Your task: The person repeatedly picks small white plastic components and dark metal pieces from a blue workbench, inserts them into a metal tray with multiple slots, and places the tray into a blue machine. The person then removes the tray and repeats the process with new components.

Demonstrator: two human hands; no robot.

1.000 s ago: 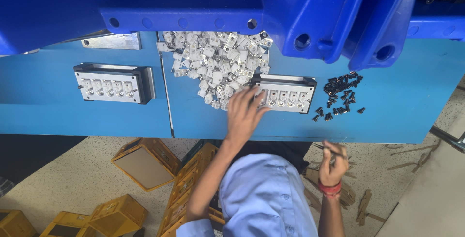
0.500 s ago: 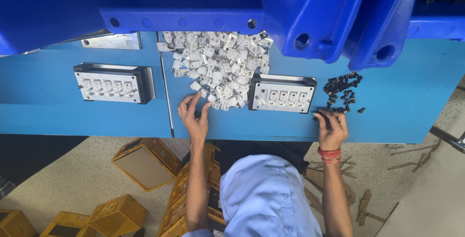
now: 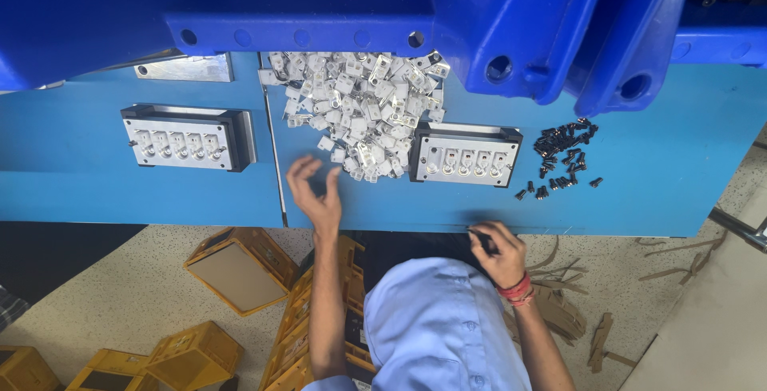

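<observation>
My left hand (image 3: 315, 195) hovers over the blue table (image 3: 663, 191) with its fingers spread and nothing in it. It is just below the left edge of a heap of small white metal-and-plastic parts (image 3: 359, 111). My right hand (image 3: 497, 251) is at the table's front edge, fingers pinched on a small black screw. A black-framed fixture with a row of sockets (image 3: 466, 155) lies between the hands, right of the heap. Loose black screws (image 3: 563, 155) lie scattered to its right.
A second fixture of the same kind (image 3: 184, 137) lies at the left, with a metal plate (image 3: 184, 67) behind it. A big blue machine body (image 3: 519, 15) overhangs the table's back. Yellow crates (image 3: 240, 267) and cardboard scraps (image 3: 559, 311) lie on the floor below.
My left hand left the right fixture and moved left, beside the heap. My right hand reached up to the black screws, then drew back to the table's edge with one pinched.
</observation>
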